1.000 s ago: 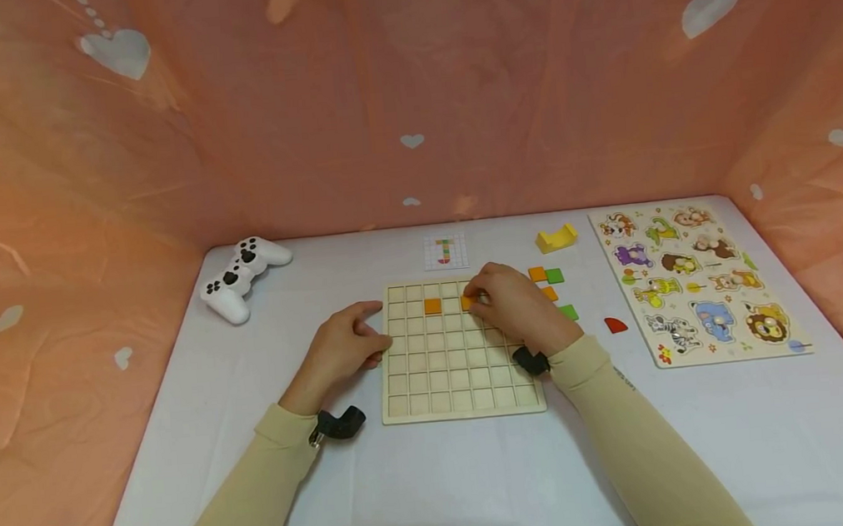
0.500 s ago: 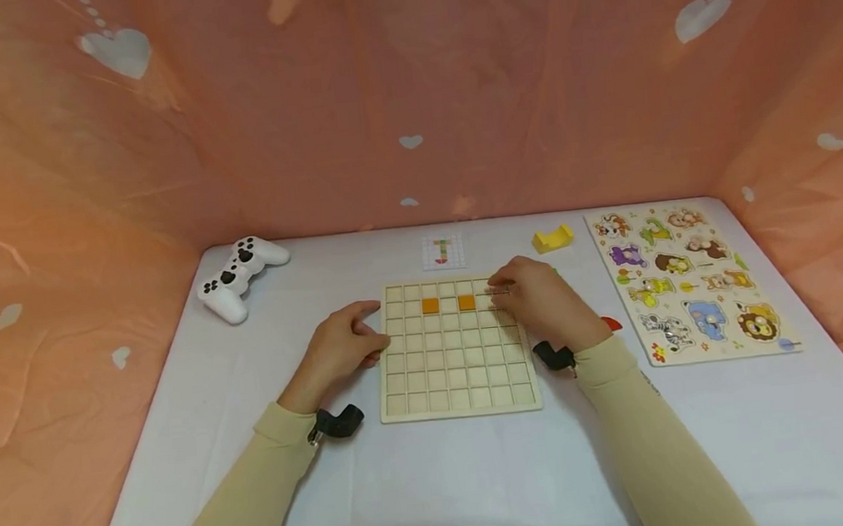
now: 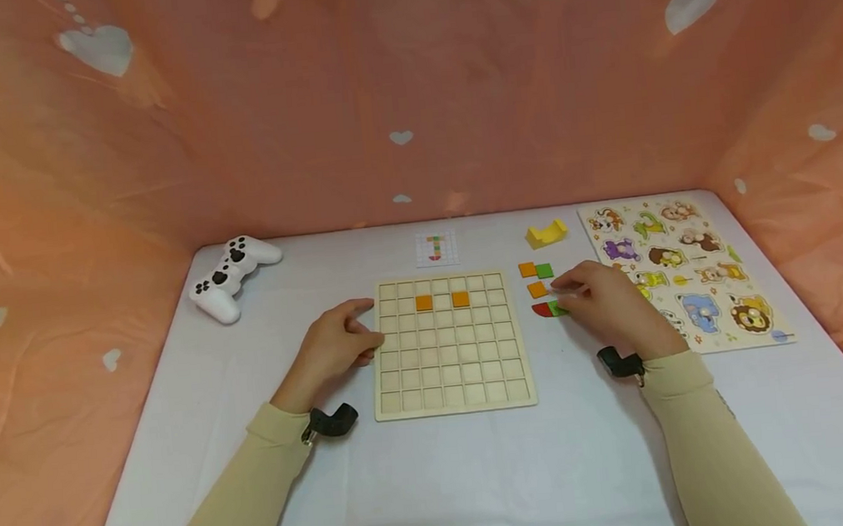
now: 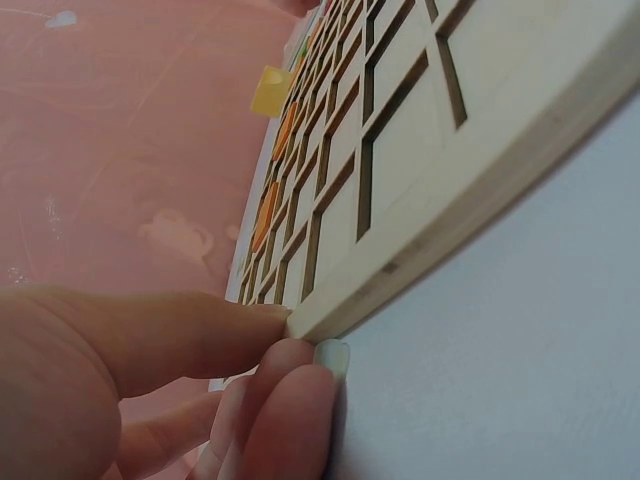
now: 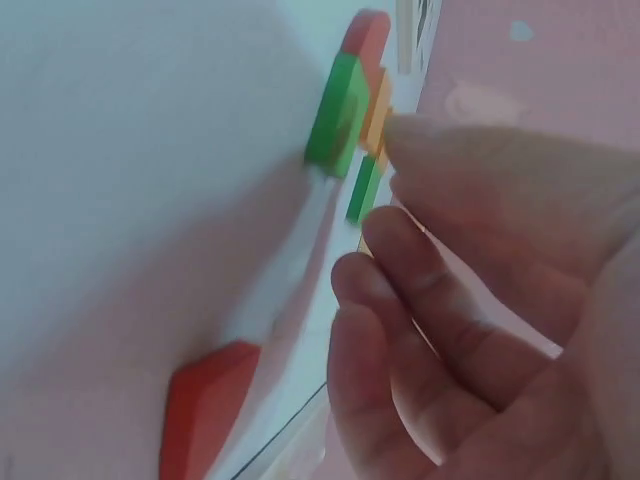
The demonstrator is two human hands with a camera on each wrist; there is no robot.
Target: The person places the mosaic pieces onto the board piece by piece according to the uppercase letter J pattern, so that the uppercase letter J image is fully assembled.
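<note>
My left hand (image 3: 331,342) touches the left edge of a pale wooden grid board (image 3: 456,404) with its thumb and index finger; the left wrist view shows the fingertips against the board's rim (image 4: 400,265). Two orange tiles, the left one (image 3: 423,303) and the right one (image 3: 461,299), lie in the board's second row from the top. Right of the board, my right hand (image 3: 609,301) hovers by loose pieces, its fingertips near a green tile (image 5: 337,115). Beside that tile lies a red rounded piece (image 3: 542,309). Orange tiles (image 3: 538,289) and another green tile (image 3: 544,271) are just behind.
A small pattern card (image 3: 436,248) lies behind the board, and a yellow arch-shaped block (image 3: 546,234) stands to its right. A white game controller (image 3: 235,278) is at the far left. The animal puzzle (image 3: 726,303) lies at the right. Another red piece (image 5: 205,410) shows in the right wrist view.
My right hand has left the second orange tile in the board and moved right to the loose pieces. My left hand stays at the board's edge. The head view has shifted slightly.
</note>
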